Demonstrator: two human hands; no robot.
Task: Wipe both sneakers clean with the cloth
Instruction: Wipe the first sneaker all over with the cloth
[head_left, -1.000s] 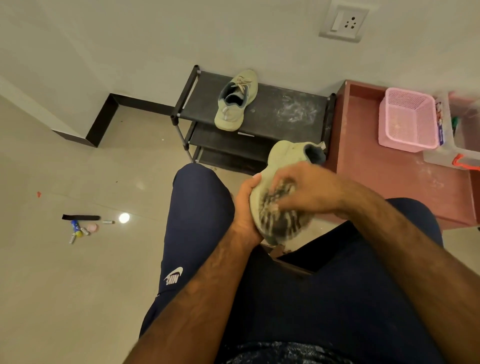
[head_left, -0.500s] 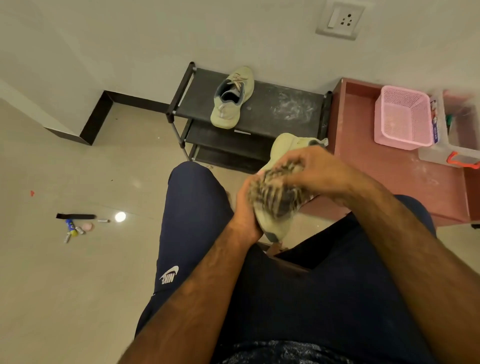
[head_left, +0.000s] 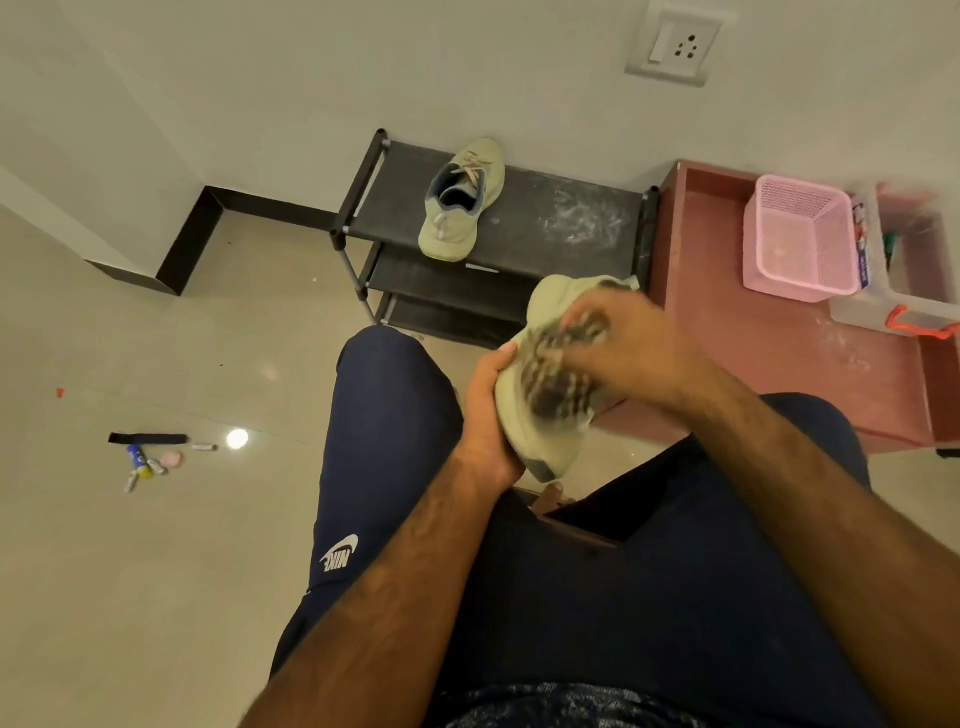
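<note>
Gripping sneaker (head_left: 545, 447) w/ left hand (head_left: 488, 415) round its side; right hand (head_left: 634, 353) clutches cloth (head_left: 558, 379) on it. Prob light, soft upper, so I'd hold by the stiffer sole edge.

My right hand (head_left: 626, 351) and the cloth (head_left: 558, 376) are blurred; they hide much of the held sneaker (head_left: 540, 449). Clear box (head_left: 872, 309) cut off at right edge. Floor bits (head_left: 148, 462) too small.

One pale-green sneaker (head_left: 545, 441) tilted at centre, blurred striped cloth (head_left: 556, 379) against it; matching sneaker (head_left: 460, 202) upright on far shelf (head_left: 545, 228).
</note>
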